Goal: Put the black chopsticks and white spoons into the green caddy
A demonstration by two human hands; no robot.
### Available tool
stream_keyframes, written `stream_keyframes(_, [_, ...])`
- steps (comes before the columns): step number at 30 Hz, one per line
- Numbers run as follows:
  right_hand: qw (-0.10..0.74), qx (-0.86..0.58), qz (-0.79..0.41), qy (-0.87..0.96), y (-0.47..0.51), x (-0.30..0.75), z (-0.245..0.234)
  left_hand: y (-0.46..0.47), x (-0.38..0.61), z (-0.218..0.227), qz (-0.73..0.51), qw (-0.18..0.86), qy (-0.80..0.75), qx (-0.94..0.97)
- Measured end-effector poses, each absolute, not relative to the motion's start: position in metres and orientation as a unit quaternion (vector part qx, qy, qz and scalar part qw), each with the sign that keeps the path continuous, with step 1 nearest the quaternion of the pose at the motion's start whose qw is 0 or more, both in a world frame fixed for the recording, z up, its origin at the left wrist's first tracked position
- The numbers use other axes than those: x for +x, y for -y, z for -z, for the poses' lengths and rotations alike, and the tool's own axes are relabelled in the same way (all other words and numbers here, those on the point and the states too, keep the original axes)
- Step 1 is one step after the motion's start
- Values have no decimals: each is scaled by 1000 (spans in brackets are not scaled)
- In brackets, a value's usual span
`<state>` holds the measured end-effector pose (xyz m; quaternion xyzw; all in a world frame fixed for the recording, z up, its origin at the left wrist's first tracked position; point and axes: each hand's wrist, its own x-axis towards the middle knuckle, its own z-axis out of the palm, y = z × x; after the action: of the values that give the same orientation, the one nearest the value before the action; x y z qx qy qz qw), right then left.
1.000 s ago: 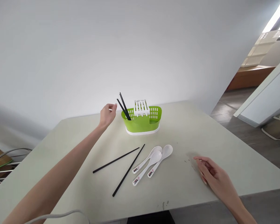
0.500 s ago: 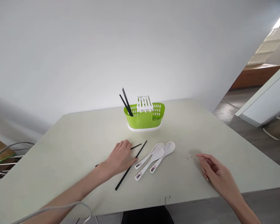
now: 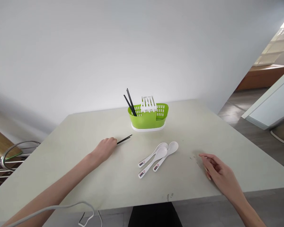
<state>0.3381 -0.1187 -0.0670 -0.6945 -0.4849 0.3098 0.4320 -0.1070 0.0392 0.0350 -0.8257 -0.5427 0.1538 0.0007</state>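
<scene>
My left hand (image 3: 106, 148) is closed around a pair of black chopsticks (image 3: 124, 139) low over the left half of the table; their thin tips stick out to the right, and the rest is hidden by the hand. My right hand (image 3: 219, 171) rests near the table's right front part, fingers loosely curled and apart, holding nothing. Between the hands lie three white spoons (image 3: 160, 153), partly overlapping, bowls pointing away from me. Behind them stands a green cutlery basket (image 3: 148, 120) with a white slatted rack (image 3: 148, 103) on top. More black chopsticks (image 3: 130, 103) lean in its left compartment.
The pale table (image 3: 85, 126) meets a white wall at the back. A metal wire rack (image 3: 14, 157) with a wooden board stands off the left edge. A white cable (image 3: 61, 207) crosses over my left forearm. A cabinet stands beyond the right edge.
My left hand has moved left, away from the spoons. The chopstick that lay loose beside them is now gathered with the other in that hand. My right hand has stayed put.
</scene>
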Motion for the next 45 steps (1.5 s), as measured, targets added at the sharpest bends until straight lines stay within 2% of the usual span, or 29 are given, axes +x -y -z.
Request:
stream_keyframes(6, [440,-691,-296,492,118,334,65,-50,-124,-60,21,-66,595,-801])
stream_keyframes(12, [438,-677,-315,501,117,315,56,-32,-110,-92,324,-218,574,-720])
stream_keyframes(18, [407,-608,-344,588,118,254,22,-11,-82,-93,498,-428,516,-550])
stream_keyframes(23, [449,-502,-485,557,111,194,-8,6,-61,-82,521,-538,488,-447])
stream_keyframes(29, [508,-410,-616,441,96,156,-28,15,-42,-72,532,-591,461,-394])
stream_keyframes(40, [524,-328,-675,403,88,140,-23,15,-72,-69,537,-571,504,-363])
stream_keyframes(45, [523,-313,-679,409,86,127,-17,20,-77,-62,559,-614,485,-275])
